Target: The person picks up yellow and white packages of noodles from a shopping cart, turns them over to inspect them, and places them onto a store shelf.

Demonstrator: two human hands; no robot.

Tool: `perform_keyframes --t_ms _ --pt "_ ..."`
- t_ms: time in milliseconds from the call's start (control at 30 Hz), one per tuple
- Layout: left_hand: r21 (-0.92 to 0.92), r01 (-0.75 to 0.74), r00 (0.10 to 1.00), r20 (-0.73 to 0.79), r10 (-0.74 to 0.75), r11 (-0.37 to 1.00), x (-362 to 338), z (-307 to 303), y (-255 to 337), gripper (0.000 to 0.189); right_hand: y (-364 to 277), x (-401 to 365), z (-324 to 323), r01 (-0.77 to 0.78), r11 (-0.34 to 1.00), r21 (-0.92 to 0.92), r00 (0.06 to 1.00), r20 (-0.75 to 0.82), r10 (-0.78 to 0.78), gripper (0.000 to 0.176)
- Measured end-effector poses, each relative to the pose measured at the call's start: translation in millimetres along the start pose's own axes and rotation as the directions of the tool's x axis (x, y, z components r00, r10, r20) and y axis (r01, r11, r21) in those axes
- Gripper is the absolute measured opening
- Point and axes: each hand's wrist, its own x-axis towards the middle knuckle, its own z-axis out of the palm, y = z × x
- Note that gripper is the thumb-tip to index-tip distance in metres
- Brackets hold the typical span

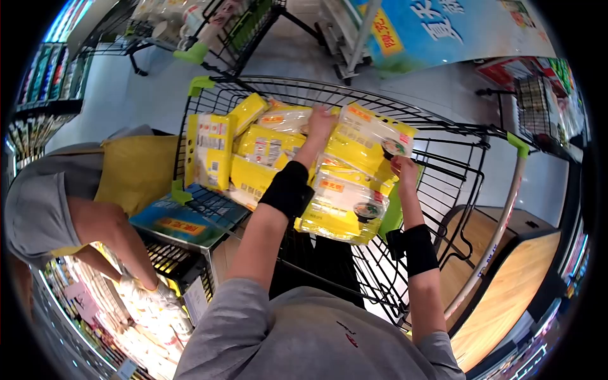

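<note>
A yellow and white noodle package [358, 140], with a bowl of food printed on it, is between my two hands over the shopping cart [481, 147]. At its upper left edge, my left hand [322, 121] has its fingers curled against it. My right hand [405, 168] pinches its lower right corner. Directly below lies another noodle package [342, 206] of the same look. More yellow packages [263, 145] fill the left part of the cart, one standing on its side [211, 152]. Black wristbands cover both my wrists.
On the left, a person in grey with a yellow apron [136, 166] reaches into bagged goods [149, 310]. Another loaded cart [234, 31] stands at the back left. A blue display board [456, 28] is at the back right, and a wooden-sided stand [513, 285] is at right.
</note>
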Motion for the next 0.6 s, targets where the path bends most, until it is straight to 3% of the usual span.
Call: perform_keyframes --t_ms 33,67,100,133,167,200,233,300,367,467,567,600 --pt "-0.004 0.022 1.0 -0.015 -0.022 1.0 5 -26 -14 0.051 -1 -2 6 -0.005 1.0 0.002 1.0 0.001 0.005 0.016" --pt "0.295 -0.067 0.962 -0.234 0.14 0.953 13 -57 -43 0.053 -2 -7 13 -0.009 1.0 0.005 1.0 0.023 0.009 0.017" --pt "0.579 -0.071 0.86 -0.377 0.344 0.812 19 -95 -68 0.056 -4 -14 21 -0.013 1.0 0.006 0.999 0.044 0.013 0.017" --pt "0.763 0.173 0.813 -0.468 0.347 0.623 7 -135 -69 0.065 -4 -19 30 -0.016 1.0 0.008 0.998 0.065 0.016 0.017" --pt "0.631 0.451 0.805 -0.593 0.018 0.631 -9 -175 -46 0.074 -4 -24 40 0.0 1.0 -0.011 0.994 0.106 0.001 0.018" --pt "0.678 0.474 0.69 -0.683 0.241 0.562 -10 -206 -76 0.074 -3 -30 50 0.018 0.999 -0.03 0.989 0.148 -0.014 0.018" --pt "0.652 0.549 0.691 -0.706 0.155 0.523 -13 -240 -78 0.068 -1 -36 62 0.035 0.998 -0.047 0.981 0.192 -0.026 0.018" --pt "0.625 0.609 0.579 -0.771 0.264 0.489 -24 -284 -83 0.045 5 -51 89 0.017 0.997 -0.077 0.965 0.262 0.003 0.019" --pt "0.699 0.54 0.67 -0.694 0.264 0.468 -38 -309 -74 0.027 15 -61 112 0.02 0.996 -0.085 0.929 0.371 0.013 0.019" --pt "0.769 0.532 0.635 -0.639 0.434 0.354 -46 -311 -73 0.016 24 -80 144 -0.017 0.989 -0.147 0.902 0.424 0.078 0.018" --pt "0.738 0.496 0.628 -0.669 0.397 0.458 -46 -312 -85 0.015 28 -92 163 -0.079 0.986 -0.149 0.881 0.452 0.139 0.017" --pt "0.729 0.463 0.57 -0.68 0.461 0.504 -44 -312 -88 0.013 28 -94 166 -0.073 0.985 -0.155 0.876 0.462 0.138 0.017"
